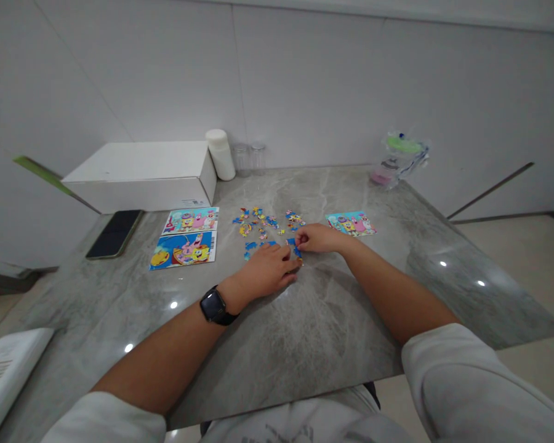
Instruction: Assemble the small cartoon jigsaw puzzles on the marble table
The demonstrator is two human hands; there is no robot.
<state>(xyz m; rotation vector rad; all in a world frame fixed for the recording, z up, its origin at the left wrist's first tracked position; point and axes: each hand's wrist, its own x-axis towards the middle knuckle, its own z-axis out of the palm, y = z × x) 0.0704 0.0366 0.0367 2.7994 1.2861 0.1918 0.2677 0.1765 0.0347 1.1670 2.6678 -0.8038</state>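
Small loose puzzle pieces (258,221) in blue, yellow and pink lie in the middle of the grey marbled table (286,332). Just in front of them is a blue joined section (253,247), partly covered by my left hand (270,269). That hand rests palm down with its fingers apart, its fingertips touching the section's right part. My right hand (310,239) pinches a blue puzzle piece (297,251) at the section's right end. Two colourful cartoon cards, an upper one (191,221) and a lower one (184,250), lie to the left; another card (351,223) lies to the right.
At the back left stand a white box (143,175), a white bottle (220,155) and two clear glasses (250,160). A dark phone (114,234) lies before the box. A clear plastic bag (399,159) sits at the back right, and a white packet (12,375) at the near left.
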